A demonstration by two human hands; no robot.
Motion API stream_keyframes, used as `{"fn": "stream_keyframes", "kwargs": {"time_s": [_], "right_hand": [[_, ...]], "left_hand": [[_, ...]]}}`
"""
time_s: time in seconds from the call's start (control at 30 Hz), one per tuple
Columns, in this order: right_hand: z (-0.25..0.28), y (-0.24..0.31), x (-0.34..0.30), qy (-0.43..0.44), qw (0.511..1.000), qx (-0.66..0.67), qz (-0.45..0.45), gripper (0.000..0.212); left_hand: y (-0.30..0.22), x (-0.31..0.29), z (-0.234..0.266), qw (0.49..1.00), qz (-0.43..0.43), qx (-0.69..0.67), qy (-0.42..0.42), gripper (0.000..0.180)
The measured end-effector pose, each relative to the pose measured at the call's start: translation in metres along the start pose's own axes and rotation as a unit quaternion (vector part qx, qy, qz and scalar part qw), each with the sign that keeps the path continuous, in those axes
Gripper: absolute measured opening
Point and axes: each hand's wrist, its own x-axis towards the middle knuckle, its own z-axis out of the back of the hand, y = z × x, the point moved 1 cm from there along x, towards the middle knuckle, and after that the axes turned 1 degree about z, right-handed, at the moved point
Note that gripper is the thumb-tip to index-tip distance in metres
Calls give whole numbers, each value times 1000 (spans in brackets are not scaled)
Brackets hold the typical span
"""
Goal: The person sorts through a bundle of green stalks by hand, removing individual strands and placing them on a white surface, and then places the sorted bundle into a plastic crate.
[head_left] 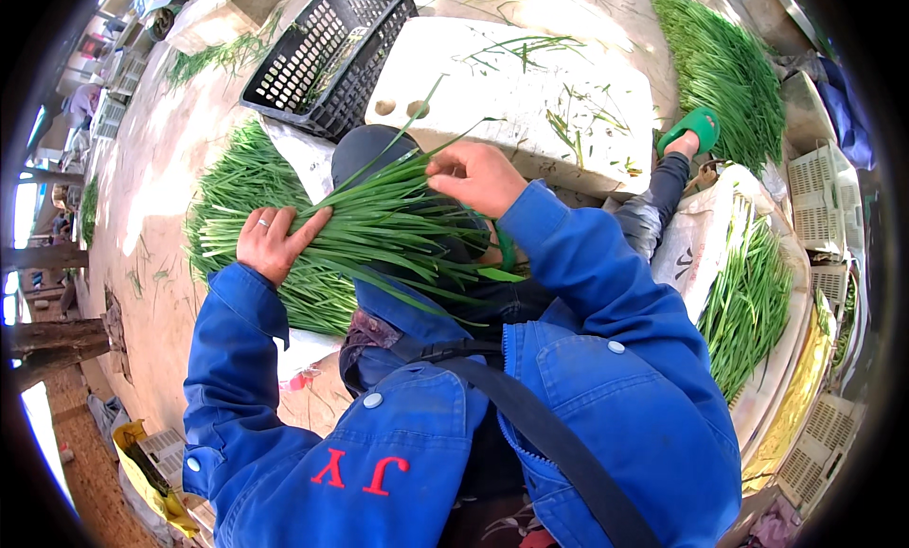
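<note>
a bunch of long thin green leaves is held across the lap. it is pressed by the left hand and pinched by the right hand.

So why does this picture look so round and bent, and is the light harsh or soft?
Head view: a fisheye lens bends straight edges, such as the white foam box, and leaves black corners. Harsh sun washes out the ground at left, while the left hand, right hand and bundle of green chives stay sharp.
</note>
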Motion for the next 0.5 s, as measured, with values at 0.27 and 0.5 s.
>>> {"fn": "stream_keyframes", "kwargs": {"time_s": [0.27, 0.5], "right_hand": [[-6, -2, -9, -28, 983, 170, -66, 24], [-27, 7, -19, -13, 992, -67, 101, 17]], "left_hand": [[-1, -3, 0, 1000, 6, -5, 5, 58], [-1, -3, 0, 1000, 11, -1, 6, 58]]}}
